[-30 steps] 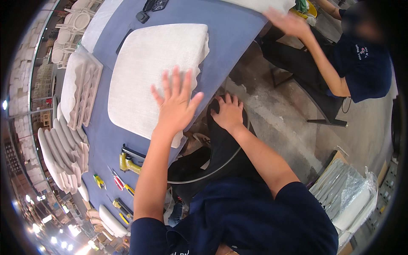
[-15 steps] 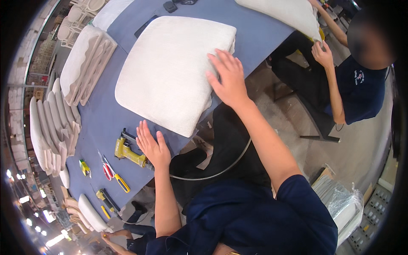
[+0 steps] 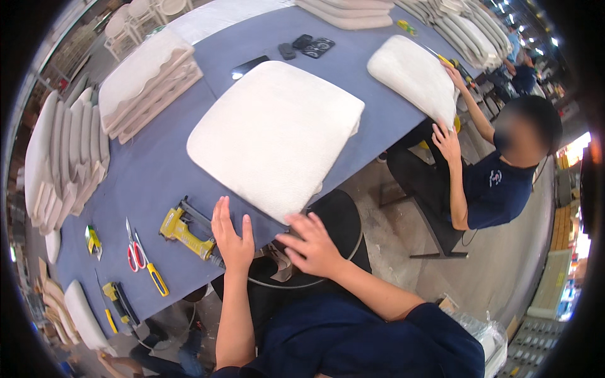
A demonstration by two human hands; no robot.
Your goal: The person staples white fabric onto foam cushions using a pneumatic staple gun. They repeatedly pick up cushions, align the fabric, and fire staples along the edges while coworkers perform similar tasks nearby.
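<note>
A white fabric-covered seat cushion [image 3: 271, 132] lies on the blue-grey table, its near corner reaching the table's edge. My left hand [image 3: 233, 236] is beside its near left side, fingers stretched and holding nothing. At the near corner is my right hand [image 3: 312, 246], fingers apart and bent a little; I cannot tell whether the fingertips touch the fabric. Left of my left hand lies a yellow staple gun [image 3: 181, 232] with a hose. Red-handled scissors [image 3: 133, 255] and a yellow-handled screwdriver [image 3: 157, 279] lie farther left.
Stacked cushions [image 3: 148, 85] stand at the left of the table [image 3: 154, 167], with more at the back. A second stapler [image 3: 120, 302] lies near the left edge. Phones [image 3: 251, 66] lie beyond the cushion. A co-worker [image 3: 498, 183] handles another cushion [image 3: 413, 72] at right.
My right hand has left the cushion's right side and come down to its near corner. My left hand stays near the left side. The view has shifted, showing more of the table's far end.
</note>
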